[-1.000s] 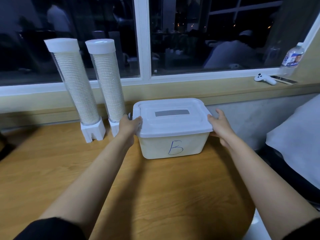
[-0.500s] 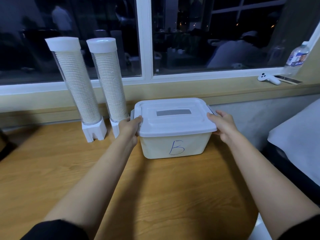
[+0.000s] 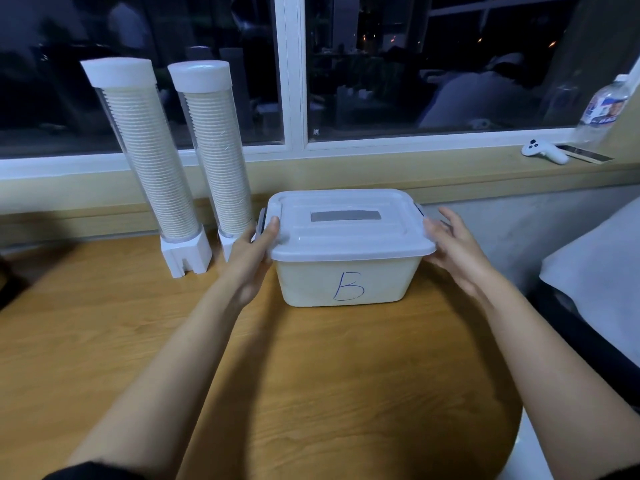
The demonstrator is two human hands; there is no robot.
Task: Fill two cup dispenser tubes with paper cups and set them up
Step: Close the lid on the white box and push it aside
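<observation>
Both forearms extended forward. Left hand at left end of lidded box, thumb on lid corner, fingers hidden. Right hand at right end, fingers straight, spread.

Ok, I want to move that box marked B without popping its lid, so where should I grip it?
Probably the two short ends, under the overhanging rim of the lid, one hand coming in from each side. The box sits upright and its lid juts past the walls as a ledge; the left hand and right hand flank those ends.
</observation>
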